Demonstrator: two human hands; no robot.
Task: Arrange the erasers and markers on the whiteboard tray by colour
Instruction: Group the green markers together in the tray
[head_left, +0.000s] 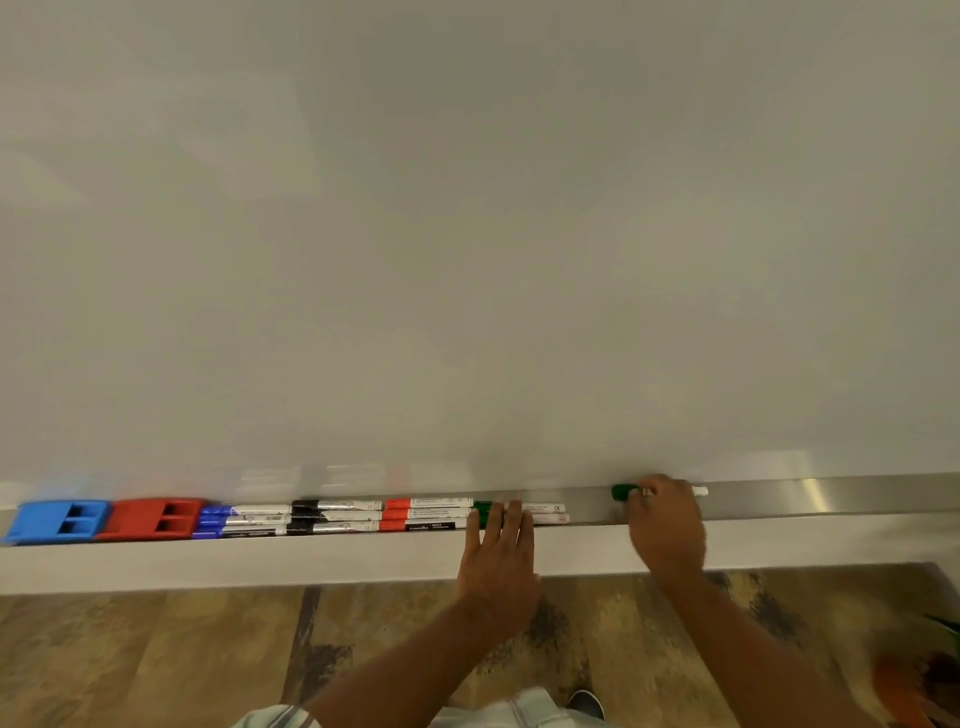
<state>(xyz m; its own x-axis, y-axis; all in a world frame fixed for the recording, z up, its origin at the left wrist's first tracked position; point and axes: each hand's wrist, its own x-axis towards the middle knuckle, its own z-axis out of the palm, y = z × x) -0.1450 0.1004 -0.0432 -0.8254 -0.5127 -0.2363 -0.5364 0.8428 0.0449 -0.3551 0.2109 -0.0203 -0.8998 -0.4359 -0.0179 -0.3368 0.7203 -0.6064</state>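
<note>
Step in hand: judged to be the last colour group, the greens; blue, black and red sets already lie grouped along the tray (831, 499).
Right hand (667, 525): closed around a loose green marker (623, 491), green cap poking out left of the fingers, white tail end showing to the right; marker held against the far wall of the tray, well apart from the main row.
Left hand (498, 551): flat and released, fingers extended over the near lip, fingertips resting on the green markers (482, 512) at the right end of the row; gripping nothing.
Next move: calls for carrying the held marker leftward and laying it parallel beside the other greens, cap end to the left to match the row; left hand placed to steady the stack against rolling.
Eraser positions: blue eraser (57, 521) at far left, red eraser (153, 518) touching its right side.
Marker positions: blue markers (244, 519), then black markers (337, 516), then red markers (426, 513), end to end, stacked near to far.
Materials: erasers moulded plastic, blocky, with rectangular recesses; markers slim cylinders, white printed barrels, coloured caps; tray brushed metal, reflective, long and shallow.
Surroundings: whiteboard (467, 234) smooth, blank, glossy; floor (156, 649) wood-patterned and mottled.
</note>
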